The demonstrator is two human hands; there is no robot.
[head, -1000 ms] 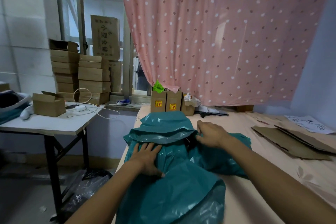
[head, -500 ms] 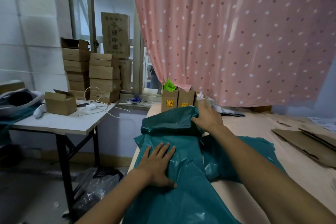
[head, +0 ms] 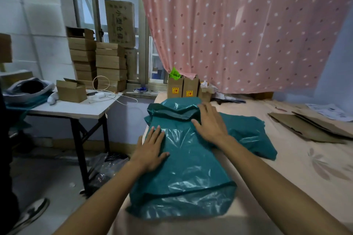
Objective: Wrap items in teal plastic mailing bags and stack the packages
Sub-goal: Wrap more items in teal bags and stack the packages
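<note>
A long teal plastic mailing bag (head: 187,173) lies on the peach bedsheet (head: 286,187), its open mouth toward me. A folded teal package (head: 172,108) sits at its far end, and more teal plastic (head: 248,133) spreads to the right. My left hand (head: 150,149) lies flat, fingers spread, on the bag's left part. My right hand (head: 210,124) presses flat on the bag just below the folded package, fingers apart. Neither hand grips anything. What is inside the bags is hidden.
Small brown boxes (head: 182,87) with yellow labels stand at the bed's far edge under a pink dotted curtain (head: 238,30). Flattened cardboard (head: 309,128) lies far right. A white side table (head: 70,108) on the left carries an open carton (head: 71,90), cables and stacked boxes (head: 97,63).
My right hand has come off the folded package's far corner and now lies flat on the bag below it. The folded package has settled lower. My left hand stays flat on the bag.
</note>
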